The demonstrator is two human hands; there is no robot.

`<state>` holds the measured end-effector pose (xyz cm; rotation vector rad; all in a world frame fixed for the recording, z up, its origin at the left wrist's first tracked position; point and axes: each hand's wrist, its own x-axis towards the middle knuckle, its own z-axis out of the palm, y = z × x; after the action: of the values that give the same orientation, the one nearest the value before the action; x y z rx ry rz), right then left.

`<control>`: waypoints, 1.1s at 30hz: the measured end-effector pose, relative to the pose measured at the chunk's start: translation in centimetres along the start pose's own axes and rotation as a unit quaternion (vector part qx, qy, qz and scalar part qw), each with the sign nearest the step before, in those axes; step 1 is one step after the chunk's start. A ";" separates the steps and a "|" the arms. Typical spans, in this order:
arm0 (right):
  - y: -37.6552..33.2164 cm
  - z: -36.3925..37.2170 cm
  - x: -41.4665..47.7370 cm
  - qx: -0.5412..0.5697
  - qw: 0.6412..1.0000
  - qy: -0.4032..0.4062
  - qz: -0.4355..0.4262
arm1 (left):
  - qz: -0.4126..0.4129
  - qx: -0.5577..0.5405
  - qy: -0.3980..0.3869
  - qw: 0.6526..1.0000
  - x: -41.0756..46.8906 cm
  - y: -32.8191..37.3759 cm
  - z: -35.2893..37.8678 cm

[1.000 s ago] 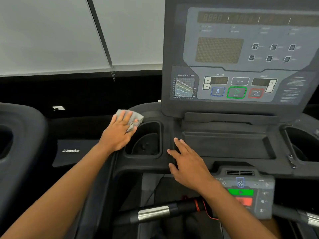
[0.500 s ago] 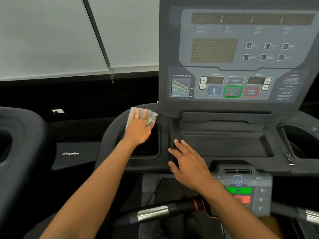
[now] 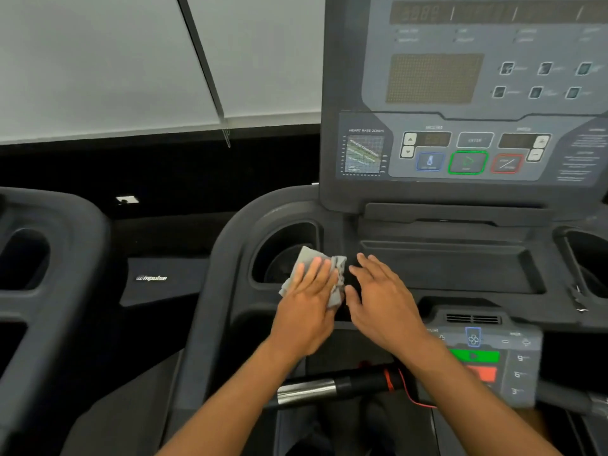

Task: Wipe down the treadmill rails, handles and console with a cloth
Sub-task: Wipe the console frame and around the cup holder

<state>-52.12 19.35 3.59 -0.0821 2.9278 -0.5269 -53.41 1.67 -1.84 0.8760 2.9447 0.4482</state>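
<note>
My left hand (image 3: pixel 307 304) presses a crumpled grey cloth (image 3: pixel 309 260) flat on the dark console deck, at the near right rim of the left cup holder (image 3: pixel 279 245). Right beside it my right hand (image 3: pixel 381 297) rests palm down on the deck with its fingers spread and nothing in it. The upright console panel (image 3: pixel 460 93) with its displays and buttons rises behind both hands. A handle bar (image 3: pixel 329 388) with a chrome sensor band runs below my wrists.
A shallow tray (image 3: pixel 444 264) lies in the deck right of my hands, with a second cup holder (image 3: pixel 585 258) at the far right. A small keypad (image 3: pixel 487 360) with green and red keys sits below it. Another treadmill (image 3: pixel 49 274) stands to the left.
My left hand has dragged the cloth from the far rim of the left cup holder down to its near right side, close to my right hand. My right hand has stayed on the deck.
</note>
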 end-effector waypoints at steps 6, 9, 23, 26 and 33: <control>-1.7 0.7 0.9 -0.009 0.999 -0.013 -0.031 | -0.007 -0.043 0.006 0.999 -6.2 -2.3 -0.1; -2.0 0.8 1.0 -0.010 0.999 -0.026 -0.036 | -0.034 -0.033 0.026 0.999 -8.2 -5.7 -0.5; -0.7 -0.1 -0.8 -0.018 0.999 -0.034 -0.010 | -0.182 0.084 0.013 0.980 4.0 -10.9 -3.6; -0.5 0.0 -1.4 -0.019 0.999 -0.034 -0.005 | -0.166 0.118 -0.030 0.979 8.5 -10.6 -4.1; -0.6 1.0 -1.8 -0.043 0.998 -0.037 -0.027 | -0.146 0.164 -0.052 0.974 9.9 -11.9 -5.0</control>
<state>-50.18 18.61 3.15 -0.1882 2.8822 -0.3978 -68.62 -3.85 0.02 0.4490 3.0229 -0.0971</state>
